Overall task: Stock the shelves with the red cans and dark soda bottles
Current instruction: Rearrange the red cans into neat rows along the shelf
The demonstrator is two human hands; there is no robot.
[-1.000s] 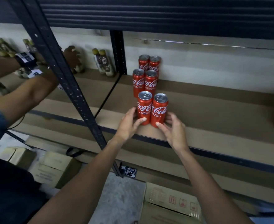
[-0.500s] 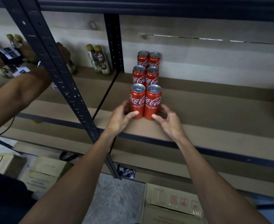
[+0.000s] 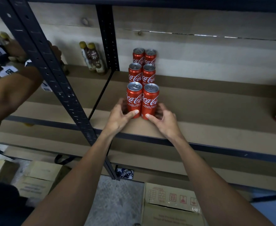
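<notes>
Left hand (image 3: 119, 117) curls low round the left can (image 3: 134, 100), right hand (image 3: 164, 119) round the right can (image 3: 150, 102), I guess to square the pair up tight against the rows (image 3: 142, 70) behind on the shelf (image 3: 207, 111).

we log six red Coca-Cola cans (image 3: 147, 75) upright, two abreast, three rows deep, touching | front-left can (image 3: 134, 100), front-right can (image 3: 150, 101) near shelf (image 3: 199, 103) edge | two yellow-capped dark bottles (image 3: 92, 57) upright, side by side, neighbouring bay's back
</notes>
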